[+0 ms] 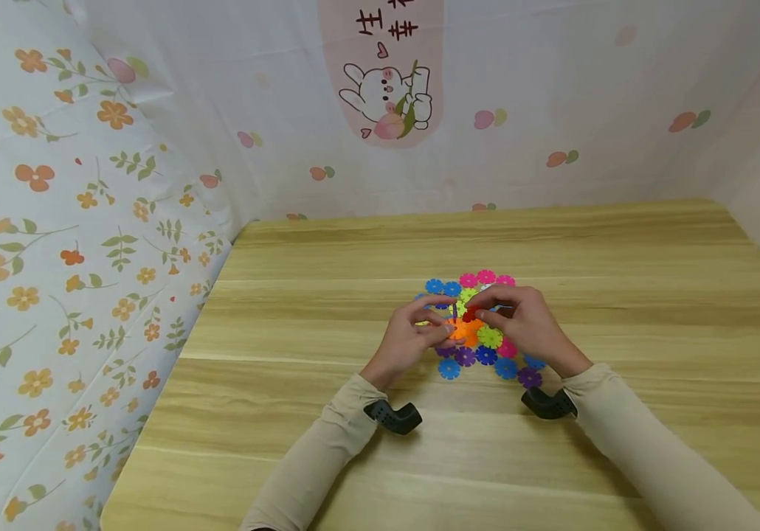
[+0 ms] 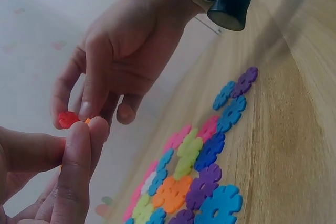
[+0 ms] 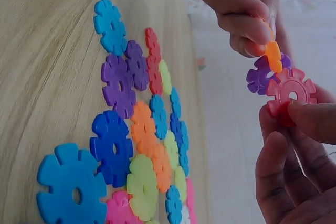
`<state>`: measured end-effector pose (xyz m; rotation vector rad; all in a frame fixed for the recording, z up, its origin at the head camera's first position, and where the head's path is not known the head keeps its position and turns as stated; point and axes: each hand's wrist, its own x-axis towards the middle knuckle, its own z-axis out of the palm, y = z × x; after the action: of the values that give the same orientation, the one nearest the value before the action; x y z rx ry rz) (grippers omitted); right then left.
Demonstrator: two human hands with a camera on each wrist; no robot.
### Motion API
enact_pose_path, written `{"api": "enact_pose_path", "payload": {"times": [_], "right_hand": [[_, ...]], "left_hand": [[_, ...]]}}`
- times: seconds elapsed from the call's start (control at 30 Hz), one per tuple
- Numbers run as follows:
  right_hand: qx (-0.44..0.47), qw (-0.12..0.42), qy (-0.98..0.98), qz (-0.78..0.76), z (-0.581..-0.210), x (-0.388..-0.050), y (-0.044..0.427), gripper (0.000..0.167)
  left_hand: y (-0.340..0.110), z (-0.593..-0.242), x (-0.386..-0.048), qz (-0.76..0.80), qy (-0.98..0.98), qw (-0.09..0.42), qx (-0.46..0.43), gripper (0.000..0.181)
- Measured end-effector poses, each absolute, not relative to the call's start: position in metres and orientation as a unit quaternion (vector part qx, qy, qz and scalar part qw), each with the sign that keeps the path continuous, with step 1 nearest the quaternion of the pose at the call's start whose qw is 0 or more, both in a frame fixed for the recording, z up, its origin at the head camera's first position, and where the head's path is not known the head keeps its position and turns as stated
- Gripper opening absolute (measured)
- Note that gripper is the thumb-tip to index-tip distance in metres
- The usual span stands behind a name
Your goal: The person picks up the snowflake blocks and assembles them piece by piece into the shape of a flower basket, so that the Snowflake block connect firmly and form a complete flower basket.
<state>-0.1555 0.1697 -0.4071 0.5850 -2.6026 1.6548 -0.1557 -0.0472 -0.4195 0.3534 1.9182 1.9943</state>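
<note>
My left hand [image 1: 406, 335] pinches an orange snowflake disc [image 3: 273, 56], a notched plastic building piece, above the table. Between thumb and fingers, my right hand [image 1: 529, 321] grips a red snowflake disc [image 3: 289, 83]. A purple snowflake disc [image 3: 257, 80] sits against the orange and red ones; whether all three are slotted together cannot be told. In the left wrist view, the left fingers hide most of the orange disc, and a bit of the red disc [image 2: 67, 119] shows at the right fingertips.
Many loose snowflake discs in blue, purple, pink, orange and yellow-green lie flat below the hands, including a light blue disc [image 3: 73, 184] and a dark blue disc [image 3: 113, 148]. The wooden table [image 1: 274, 295] meets a printed cloth [image 1: 234, 96] behind and at the left.
</note>
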Motion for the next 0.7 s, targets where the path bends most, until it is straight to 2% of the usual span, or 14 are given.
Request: {"api": "enact_pose_path", "payload": {"times": [0.33,0.7], "right_hand": [[0.214,0.009,-0.838,0.501,-0.408,-0.1565,0.1688,0.017],[0.269,0.058,-0.833,0.481,-0.4146,-0.155,0.1645,0.022]], "left_hand": [[-0.0476,-0.4177,-0.1558,0.701,0.676,0.183,0.136,0.043],[-0.0443,-0.4157,-0.1534,0.708,0.675,0.177,0.108,0.041]]}}
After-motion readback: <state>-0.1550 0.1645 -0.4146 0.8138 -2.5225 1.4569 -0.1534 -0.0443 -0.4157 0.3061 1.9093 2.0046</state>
